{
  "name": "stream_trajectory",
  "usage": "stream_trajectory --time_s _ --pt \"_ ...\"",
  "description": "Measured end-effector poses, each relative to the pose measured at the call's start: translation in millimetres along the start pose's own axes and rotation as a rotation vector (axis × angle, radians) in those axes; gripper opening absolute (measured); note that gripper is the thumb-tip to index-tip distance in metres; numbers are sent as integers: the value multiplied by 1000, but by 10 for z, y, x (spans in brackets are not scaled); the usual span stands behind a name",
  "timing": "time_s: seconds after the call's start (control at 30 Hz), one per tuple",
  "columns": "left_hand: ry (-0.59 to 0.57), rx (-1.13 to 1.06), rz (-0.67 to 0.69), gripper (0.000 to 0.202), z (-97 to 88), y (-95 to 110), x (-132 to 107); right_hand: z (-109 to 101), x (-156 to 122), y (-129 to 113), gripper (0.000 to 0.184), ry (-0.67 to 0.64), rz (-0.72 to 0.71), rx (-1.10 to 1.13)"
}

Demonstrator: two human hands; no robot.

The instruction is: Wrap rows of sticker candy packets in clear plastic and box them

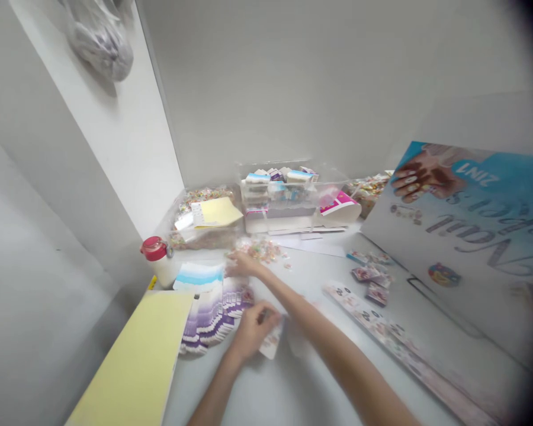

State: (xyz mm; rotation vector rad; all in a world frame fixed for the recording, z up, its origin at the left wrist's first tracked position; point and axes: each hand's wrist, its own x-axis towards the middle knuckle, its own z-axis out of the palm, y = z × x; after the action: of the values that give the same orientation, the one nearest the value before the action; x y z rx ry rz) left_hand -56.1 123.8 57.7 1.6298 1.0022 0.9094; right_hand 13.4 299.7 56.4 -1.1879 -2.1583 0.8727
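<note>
My left hand (254,329) is closed, its thumb and fingers pinched on a small printed card (272,344) held just above the table. Past it reaches my right hand (242,264), at the near-left edge of a loose pile of small pinkish and orange pieces (264,251). The fingers of that hand are blurred, so what they touch does not show. Next to them lie blue-and-white cards (199,276). Fanned rows of purple-and-white cards (211,313) spread to the left of my left hand.
A red-lidded bottle (160,260) and a yellow board (135,361) line the left side. Clear bins (279,204) stand along the wall. At right are small printed packs (373,278), a long patterned strip (382,328) and a large printed box (466,236).
</note>
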Motion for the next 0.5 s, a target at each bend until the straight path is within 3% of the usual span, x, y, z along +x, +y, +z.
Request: stream_trajectory --time_s 0.13,0.27,0.4,0.5 --pt "-85 75 0 15 30 20 -34 167 100 50 19 30 41 -41" --pt "-55 131 12 8 69 -14 -27 73 39 40 19 171 131 2" --pt "132 110 -24 26 50 -102 28 -214 -167 -34 17 283 166 147" --pt "315 40 -63 38 9 -166 66 -379 -557 -97 26 303 180 292"
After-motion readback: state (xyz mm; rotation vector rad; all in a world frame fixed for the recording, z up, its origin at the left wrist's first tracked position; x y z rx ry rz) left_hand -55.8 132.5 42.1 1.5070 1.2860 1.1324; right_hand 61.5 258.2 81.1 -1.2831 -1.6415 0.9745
